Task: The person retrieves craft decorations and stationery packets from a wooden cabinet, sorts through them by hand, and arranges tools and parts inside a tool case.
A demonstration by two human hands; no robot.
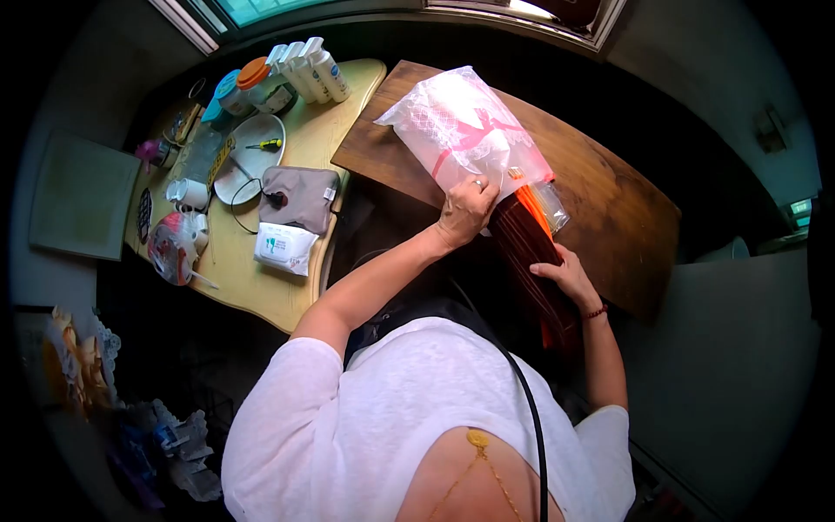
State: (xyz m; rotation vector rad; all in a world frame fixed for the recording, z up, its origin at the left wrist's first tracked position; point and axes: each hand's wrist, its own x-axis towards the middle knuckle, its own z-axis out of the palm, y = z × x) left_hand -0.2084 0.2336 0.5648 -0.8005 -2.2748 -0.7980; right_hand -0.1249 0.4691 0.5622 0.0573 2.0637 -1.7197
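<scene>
A white translucent plastic bag (470, 130) with a pink printed pattern lies across the wooden table, its mouth toward me. My left hand (470, 209) is closed on the bag's near edge, fingers pinching the film. A long dark maroon folded thing (532, 261), apparently fabric with fine stripes, reaches from the bag's mouth toward my lap. Around its right side my right hand (570, 277) is closed, thumb on top. Bright orange strips (532, 209) run along the maroon piece, beside a small clear plastic packet (552, 209). The far end of the maroon piece is hidden by the bag.
The brown wooden table (609, 209) is under the bag. On the cream table (304, 130) at left are a wet-wipes pack (285, 248), a grey cloth pouch (297, 196), a plate (248, 178) with a screwdriver, jars and white bottles (326, 74). A black cable (526, 391) crosses my shirt.
</scene>
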